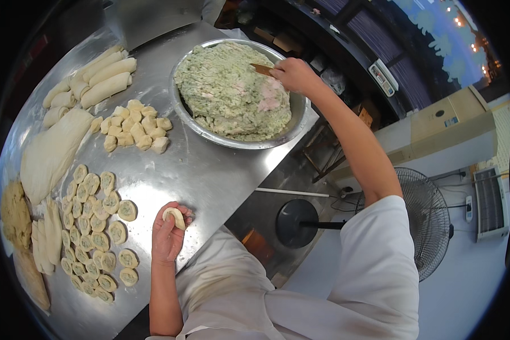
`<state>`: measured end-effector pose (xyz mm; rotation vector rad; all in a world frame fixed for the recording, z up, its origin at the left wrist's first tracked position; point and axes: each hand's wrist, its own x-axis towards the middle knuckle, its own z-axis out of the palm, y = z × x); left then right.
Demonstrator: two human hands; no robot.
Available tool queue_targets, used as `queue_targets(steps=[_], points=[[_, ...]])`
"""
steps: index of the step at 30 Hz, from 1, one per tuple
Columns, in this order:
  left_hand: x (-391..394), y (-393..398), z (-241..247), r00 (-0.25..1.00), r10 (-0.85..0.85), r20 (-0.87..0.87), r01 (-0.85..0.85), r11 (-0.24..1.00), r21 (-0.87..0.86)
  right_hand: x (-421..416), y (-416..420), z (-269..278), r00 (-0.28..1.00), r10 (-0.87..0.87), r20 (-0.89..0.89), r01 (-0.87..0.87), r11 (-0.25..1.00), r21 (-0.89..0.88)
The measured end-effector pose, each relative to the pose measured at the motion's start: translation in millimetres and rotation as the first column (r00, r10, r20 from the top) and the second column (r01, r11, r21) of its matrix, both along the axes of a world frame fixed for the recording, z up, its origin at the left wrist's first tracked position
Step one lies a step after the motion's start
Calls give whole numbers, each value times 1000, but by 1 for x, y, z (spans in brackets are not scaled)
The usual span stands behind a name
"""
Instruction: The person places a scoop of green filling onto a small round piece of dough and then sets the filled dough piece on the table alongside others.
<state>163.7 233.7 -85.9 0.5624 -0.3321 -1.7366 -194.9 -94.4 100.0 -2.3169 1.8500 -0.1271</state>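
My left hand (168, 236) cups a small piece of dough (176, 217) above the table's near edge, the thumb pressed into its middle. My right hand (296, 75) reaches over the far side of a large metal bowl (238, 143), holding a flat wooden spatula (262, 69). The spatula's tip is at the surface of the heaped green filling (233, 85), which shows pink patches on the right. Several round dough pieces with filling in their centres (100, 224) lie to the left of my left hand. Farther back sits a cluster of small plain dough lumps (137, 126).
Rolled dough logs (108, 88), a broad dough slab (53, 155) and a brownish dough mass (15, 214) occupy the left of the steel table (204, 174). A standing fan (423, 223) is at my right. A kitchen scale (383, 77) rests on the dark shelf beyond.
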Motion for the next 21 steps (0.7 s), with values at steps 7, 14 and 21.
queue_targets(steps=[7, 14, 21], points=[[4, -2, -4, 999, -23, -48, 23, 1000, -11, -31, -26, 1, 968, -220, 116, 224, 974, -20], [5, -2, -7, 998, -29, -55, 31, 999, 33, -21, -29, -26, 995, -95, -37, 88, 982, -167], [4, -3, -5, 995, -31, -95, 34, 999, 30, 16, 15, -23, 997, -77, -1, 75, 975, -207]])
